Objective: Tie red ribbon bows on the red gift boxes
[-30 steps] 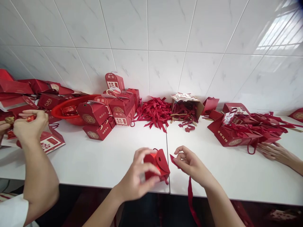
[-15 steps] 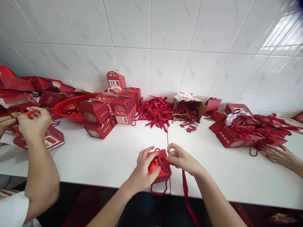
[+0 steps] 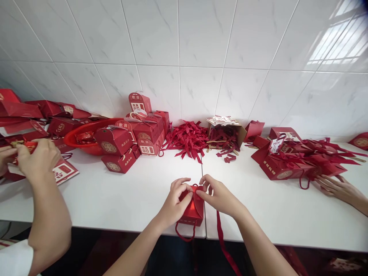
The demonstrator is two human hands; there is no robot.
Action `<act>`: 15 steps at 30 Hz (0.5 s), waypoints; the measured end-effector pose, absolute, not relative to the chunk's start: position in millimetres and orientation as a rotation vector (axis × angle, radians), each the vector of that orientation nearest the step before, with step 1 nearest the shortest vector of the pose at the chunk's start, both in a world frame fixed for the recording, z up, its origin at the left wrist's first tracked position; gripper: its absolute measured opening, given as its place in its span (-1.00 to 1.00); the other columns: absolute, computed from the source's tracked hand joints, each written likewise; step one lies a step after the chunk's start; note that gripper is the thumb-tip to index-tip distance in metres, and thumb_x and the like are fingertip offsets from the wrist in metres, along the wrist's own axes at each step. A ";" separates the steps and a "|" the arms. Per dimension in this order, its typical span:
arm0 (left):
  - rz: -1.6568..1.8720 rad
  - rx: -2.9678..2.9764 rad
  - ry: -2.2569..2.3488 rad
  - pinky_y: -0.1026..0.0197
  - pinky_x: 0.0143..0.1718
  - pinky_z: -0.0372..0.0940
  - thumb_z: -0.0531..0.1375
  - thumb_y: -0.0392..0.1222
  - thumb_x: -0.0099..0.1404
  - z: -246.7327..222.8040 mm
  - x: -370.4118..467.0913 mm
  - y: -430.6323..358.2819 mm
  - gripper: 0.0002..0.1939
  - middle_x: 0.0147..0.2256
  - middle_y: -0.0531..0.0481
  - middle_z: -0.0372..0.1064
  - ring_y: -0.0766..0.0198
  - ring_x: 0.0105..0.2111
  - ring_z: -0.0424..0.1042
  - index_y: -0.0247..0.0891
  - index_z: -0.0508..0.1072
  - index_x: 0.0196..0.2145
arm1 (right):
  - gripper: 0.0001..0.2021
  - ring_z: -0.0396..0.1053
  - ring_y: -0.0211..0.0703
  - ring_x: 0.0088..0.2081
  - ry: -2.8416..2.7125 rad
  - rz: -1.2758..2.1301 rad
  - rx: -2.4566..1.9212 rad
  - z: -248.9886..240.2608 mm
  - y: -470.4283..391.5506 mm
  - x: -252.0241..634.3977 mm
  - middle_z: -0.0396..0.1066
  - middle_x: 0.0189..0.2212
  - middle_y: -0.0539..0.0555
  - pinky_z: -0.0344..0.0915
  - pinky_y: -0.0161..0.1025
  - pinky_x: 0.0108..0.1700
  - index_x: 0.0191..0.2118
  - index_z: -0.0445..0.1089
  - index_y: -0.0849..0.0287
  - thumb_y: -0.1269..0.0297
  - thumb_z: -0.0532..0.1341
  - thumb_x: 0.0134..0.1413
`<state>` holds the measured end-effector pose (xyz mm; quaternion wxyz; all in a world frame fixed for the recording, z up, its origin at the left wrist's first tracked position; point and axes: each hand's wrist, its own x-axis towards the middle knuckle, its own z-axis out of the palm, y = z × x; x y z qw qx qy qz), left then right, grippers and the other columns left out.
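A small red gift box [image 3: 189, 214] stands near the table's front edge, its two rounded top flaps drawn together. My left hand [image 3: 176, 197] presses thumb and forefinger on the left flap. Opposite it, my right hand [image 3: 217, 191] has thumb and fingertips closed on the right flap; whether they also pinch the ribbon is hidden. The dark red ribbon [image 3: 220, 228] runs from beneath my right hand over the table edge. A red cord handle [image 3: 185, 238] loops down at the box's front.
Stacked red boxes [image 3: 122, 159] and a red basin [image 3: 77, 138] stand at back left. Behind my hands lie a ribbon pile [image 3: 188, 136] and an open carton [image 3: 240, 134]. Tied boxes [image 3: 283, 168] sit right, by a co-worker's hand [image 3: 342, 189]; another person's hand [image 3: 38, 159] works at left.
The right flap has been pushed over toward the left one, closing the box top. My left fingers have shifted up to the flap. At left, the other person's hands moved slightly left.
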<state>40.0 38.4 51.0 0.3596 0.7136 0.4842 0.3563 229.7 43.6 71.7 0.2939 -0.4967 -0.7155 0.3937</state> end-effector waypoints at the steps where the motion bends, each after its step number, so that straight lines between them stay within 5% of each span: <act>1: 0.933 1.805 1.244 -0.12 0.18 0.06 0.03 -0.18 0.29 53.0 39.8 38.3 -0.85 0.09 -0.07 0.23 0.06 0.17 0.11 -0.15 0.38 -0.37 | -0.80 0.33 -0.13 -0.23 -1.932 0.966 -1.322 73.4 42.6 229.6 0.36 -0.27 0.06 0.28 -0.14 -0.19 -0.15 0.29 0.07 0.18 0.16 0.10; 5: 1.011 1.759 1.164 -0.05 0.17 0.09 -0.01 -0.19 0.30 62.6 38.3 38.2 -0.81 0.11 -0.09 0.22 0.08 0.18 0.13 -0.18 0.34 -0.42 | -0.76 0.16 0.00 0.13 -2.009 0.894 -1.180 77.2 44.3 223.1 0.26 0.03 0.14 0.13 -0.02 0.14 -0.09 0.38 0.04 0.14 0.16 0.13; 9: 1.094 1.811 1.123 -0.01 0.15 0.11 0.02 -0.15 0.31 72.8 30.9 36.1 -0.86 0.04 -0.11 0.26 0.08 0.15 0.16 -0.18 0.34 -0.35 | -0.82 0.34 -0.07 -0.04 -1.904 0.980 -0.977 89.5 44.2 221.1 0.41 -0.13 0.11 0.22 -0.10 0.04 -0.37 0.39 0.12 0.18 0.14 0.18; 15: 0.819 2.101 1.175 0.03 0.05 0.23 0.22 -0.11 0.17 76.6 6.5 19.4 -0.71 -0.06 -0.09 0.30 0.08 -0.01 0.30 -0.11 0.36 -0.13 | -0.90 0.35 -0.09 -0.27 -1.338 0.553 -0.729 138.9 -16.4 262.3 0.36 -0.41 0.05 0.26 -0.07 -0.14 -0.31 0.36 0.02 0.24 0.11 0.20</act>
